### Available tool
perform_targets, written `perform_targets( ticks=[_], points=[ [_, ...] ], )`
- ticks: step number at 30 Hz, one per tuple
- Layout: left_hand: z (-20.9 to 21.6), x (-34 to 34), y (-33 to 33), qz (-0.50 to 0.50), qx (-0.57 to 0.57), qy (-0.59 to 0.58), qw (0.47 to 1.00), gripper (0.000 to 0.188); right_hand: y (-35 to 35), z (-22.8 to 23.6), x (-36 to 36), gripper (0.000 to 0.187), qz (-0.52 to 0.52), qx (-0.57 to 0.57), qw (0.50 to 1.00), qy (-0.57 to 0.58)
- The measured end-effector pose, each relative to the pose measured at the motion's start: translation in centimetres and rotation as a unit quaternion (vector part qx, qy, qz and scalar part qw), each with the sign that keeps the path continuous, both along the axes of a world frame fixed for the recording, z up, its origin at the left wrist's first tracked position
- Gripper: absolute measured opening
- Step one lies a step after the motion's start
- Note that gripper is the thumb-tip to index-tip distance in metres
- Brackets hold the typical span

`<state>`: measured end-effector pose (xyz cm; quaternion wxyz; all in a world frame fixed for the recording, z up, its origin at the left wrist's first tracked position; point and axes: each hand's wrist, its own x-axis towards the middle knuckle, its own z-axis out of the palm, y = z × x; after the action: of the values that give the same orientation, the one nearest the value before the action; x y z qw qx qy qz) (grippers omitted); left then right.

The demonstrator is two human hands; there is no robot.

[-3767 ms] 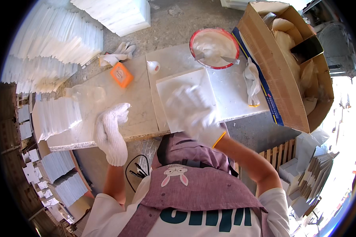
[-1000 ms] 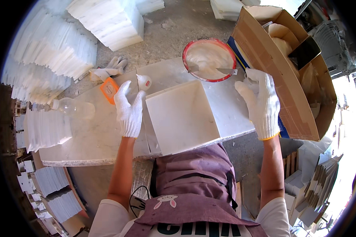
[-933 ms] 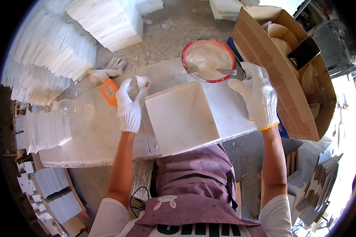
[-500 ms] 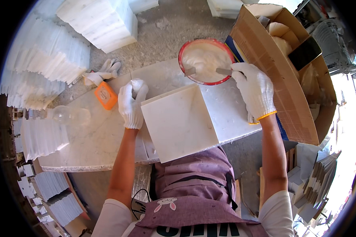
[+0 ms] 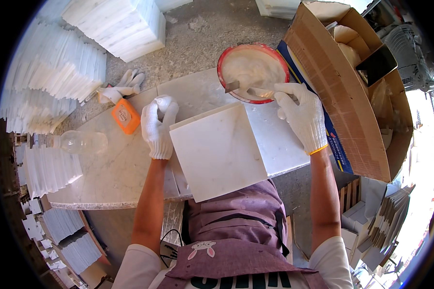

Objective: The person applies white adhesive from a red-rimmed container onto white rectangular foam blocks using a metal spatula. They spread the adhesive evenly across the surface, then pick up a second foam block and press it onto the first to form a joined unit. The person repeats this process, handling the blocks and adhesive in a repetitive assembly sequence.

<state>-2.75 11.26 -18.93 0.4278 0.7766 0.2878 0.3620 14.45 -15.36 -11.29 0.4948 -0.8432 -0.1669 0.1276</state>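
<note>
My right hand (image 5: pixel 302 115), in a white knit glove, grips a putty knife (image 5: pixel 260 92) by its handle end, which the fingers mostly hide. Its flat metal blade reaches over the near part of a red-rimmed bowl (image 5: pixel 251 72) of whitish paste. A second short metal blade (image 5: pixel 232 86) rests at the bowl's left rim. Left of a square white marble tile stack (image 5: pixel 218 154), my gloved left hand (image 5: pixel 160 126) is closed, thumb and fingers curled together; whatever it may hold is hidden. The tiles lie on the pale stone tabletop (image 5: pixel 115 178), overhanging its near edge.
An orange container (image 5: pixel 126 116) and loose gloves (image 5: pixel 123 86) lie to the left, with a clear plastic bottle (image 5: pixel 84 142) nearer. Stacks of white tiles (image 5: pixel 53 72) stand at the far left. An open cardboard box (image 5: pixel 337 91) with a phone (image 5: pixel 377 65) on it rises at right.
My right hand has shifted left and slightly nearer, bringing the putty knife's blade further over the paste. My left hand stays closed beside the tiles.
</note>
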Motion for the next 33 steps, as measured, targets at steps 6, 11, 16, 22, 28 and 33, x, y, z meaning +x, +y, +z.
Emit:
perform_targets(
  ticks=[6,11,16,22,28,33],
  points=[
    [-0.3,0.1,0.0,-0.002,0.009,-0.008,1.000,0.020,-0.1,-0.2,0.2,0.031,0.010,-0.001,0.999,0.039],
    [-0.2,0.0,0.1,0.007,0.022,0.003,1.000,0.020,0.1,0.0,0.1,0.028,-0.007,0.031,0.996,0.082],
    [0.1,0.2,0.1,0.014,0.036,0.032,0.999,0.022,-0.3,-0.3,0.0,0.024,-0.014,0.058,0.997,0.043],
    [-0.2,0.0,0.3,0.013,0.023,0.024,0.999,0.023,-1.4,1.4,-2.1,0.023,-0.050,0.089,0.992,0.070],
    [-0.6,-0.1,0.6,0.015,0.033,0.020,0.999,0.024,-5.7,2.1,-8.2,0.024,-0.113,0.101,0.978,0.146],
    [-2.5,-0.4,1.7,-0.008,0.031,-0.053,0.998,0.026,-8.6,1.4,-13.3,0.024,-0.182,0.108,0.958,0.195]
  ],
)
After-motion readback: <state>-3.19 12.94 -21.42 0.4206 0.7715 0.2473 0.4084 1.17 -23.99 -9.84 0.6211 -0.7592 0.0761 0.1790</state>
